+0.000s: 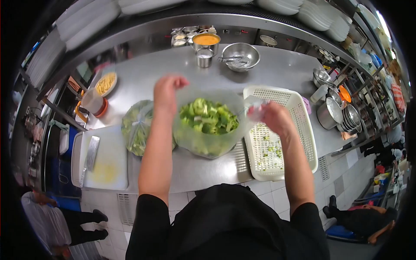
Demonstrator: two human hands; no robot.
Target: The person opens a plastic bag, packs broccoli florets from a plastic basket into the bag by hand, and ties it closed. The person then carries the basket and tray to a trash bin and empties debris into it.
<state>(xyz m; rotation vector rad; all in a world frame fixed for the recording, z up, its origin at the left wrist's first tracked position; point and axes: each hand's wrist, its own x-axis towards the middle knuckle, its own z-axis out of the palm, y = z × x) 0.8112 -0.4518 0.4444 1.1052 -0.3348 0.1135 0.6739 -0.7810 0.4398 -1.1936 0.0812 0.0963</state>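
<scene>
A clear plastic bag (197, 143) filled with chopped broccoli (208, 117) stands in front of me with its mouth wide apart. My right hand (275, 117) is closed on thin clear plastic at the bag's right side, above the white basket's edge. Over the bag's left rim is my left hand (167, 93), its fingers curled and slightly blurred; whether any plastic is between them I cannot make out. A second, gathered bag of green vegetables (134, 125) lies to the left, partly behind my left forearm.
A white perforated basket (305, 130) with green scraps stands right. On the left, a knife (91, 154) lies on a cutting board (115, 149). Farther back are a steel bowl (253, 58), a pot of orange liquid (206, 40) and a bowl of pale strips (106, 83). People stand on both sides.
</scene>
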